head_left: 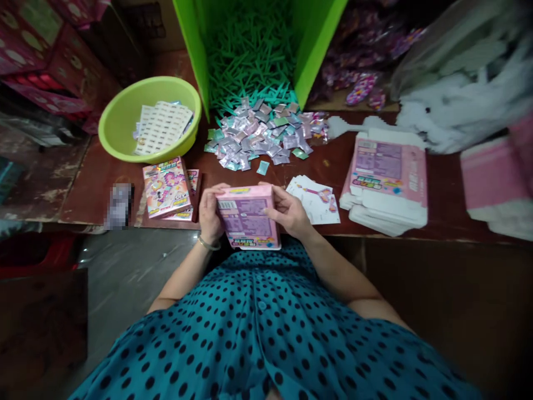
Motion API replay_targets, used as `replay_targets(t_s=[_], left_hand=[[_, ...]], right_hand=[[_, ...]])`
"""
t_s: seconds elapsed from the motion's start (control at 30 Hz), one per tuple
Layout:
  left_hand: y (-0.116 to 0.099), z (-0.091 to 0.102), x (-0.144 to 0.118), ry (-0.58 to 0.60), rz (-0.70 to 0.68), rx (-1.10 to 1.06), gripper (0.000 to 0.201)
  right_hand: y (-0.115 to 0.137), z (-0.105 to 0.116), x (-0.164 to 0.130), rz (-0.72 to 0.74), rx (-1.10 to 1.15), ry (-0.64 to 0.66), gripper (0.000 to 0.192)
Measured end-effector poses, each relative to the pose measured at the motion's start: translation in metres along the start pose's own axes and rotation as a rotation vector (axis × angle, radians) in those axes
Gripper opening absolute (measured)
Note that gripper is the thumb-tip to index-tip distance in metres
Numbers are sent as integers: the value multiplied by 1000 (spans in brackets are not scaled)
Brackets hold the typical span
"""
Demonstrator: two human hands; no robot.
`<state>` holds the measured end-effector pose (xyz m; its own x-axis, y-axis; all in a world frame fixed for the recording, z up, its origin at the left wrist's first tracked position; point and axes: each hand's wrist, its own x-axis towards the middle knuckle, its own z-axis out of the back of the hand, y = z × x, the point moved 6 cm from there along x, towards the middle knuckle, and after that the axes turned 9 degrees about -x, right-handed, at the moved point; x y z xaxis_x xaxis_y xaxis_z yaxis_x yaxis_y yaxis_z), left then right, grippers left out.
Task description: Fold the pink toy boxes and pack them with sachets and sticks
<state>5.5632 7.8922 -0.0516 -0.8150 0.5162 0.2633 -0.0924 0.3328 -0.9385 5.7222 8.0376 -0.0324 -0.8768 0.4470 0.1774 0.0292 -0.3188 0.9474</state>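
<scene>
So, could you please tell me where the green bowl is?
The green bowl sits at the table's far left, left of the foil packet pile.

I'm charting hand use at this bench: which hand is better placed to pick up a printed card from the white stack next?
Right, probably. The right hand holds the pink box on the side beside the card stack; the left hand sits across the box, nearer the finished boxes.
</scene>
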Motion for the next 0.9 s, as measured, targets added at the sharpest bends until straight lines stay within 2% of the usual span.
replay_targets(t_s=[0.07, 0.17, 0.23, 0.27, 0.3, 0.37, 0.43, 0.5, 0.57, 0.6, 0.63, 0.7, 0.73, 0.8, 0.87, 0.9], left_hand=[[-21, -5, 16, -31, -126, 66, 37], [-44, -2, 21, -102, -357, 150, 34], [-44, -3, 15, -41, -427, 243, 33], [-38, -6, 11, 32, -421, 321, 32], [-28, -12, 5, 125, -390, 412, 32], [-3, -31, -8, 321, -300, 596, 35], [24, -60, -20, 487, -241, 732, 47], [50, -98, -24, 588, -213, 803, 67], [76, -134, -14, 588, -172, 846, 83], [87, -147, -5, 554, -144, 861, 82], [95, -157, 4, 515, -117, 866, 76], [101, -165, 19, 472, -85, 850, 59], [97, -163, 23, 478, -88, 834, 53], [70, -148, 24, 508, -146, 794, 51], [24, -119, 21, 486, -246, 719, 50], [-1, -100, 19, 437, -289, 659, 46]], right_hand=[[29, 1, 4, 29, -165, -67, 66], [47, -29, 15, 150, -446, -110, 53], [33, -56, 20, 237, -546, -23, 46], [19, -62, 19, 255, -572, 18, 43], [2, -58, 17, 245, -596, 30, 39], [-36, -24, 5, 144, -669, -49, 36], [-74, 34, -15, -41, -809, -200, 38], [-106, 80, -35, -175, -934, -193, 48], [-127, 105, -46, -215, -1006, -117, 55], [-133, 111, -49, -214, -1030, -84, 55], [-137, 114, -50, -210, -1052, -65, 52], [-139, 116, -50, -191, -1092, -47, 46], [-138, 116, -50, -171, -1102, -46, 43], [-132, 116, -51, -114, -1097, -67, 36], [-124, 117, -54, -61, -1074, -127, 33], [-120, 118, -56, -46, -1059, -169, 33]])
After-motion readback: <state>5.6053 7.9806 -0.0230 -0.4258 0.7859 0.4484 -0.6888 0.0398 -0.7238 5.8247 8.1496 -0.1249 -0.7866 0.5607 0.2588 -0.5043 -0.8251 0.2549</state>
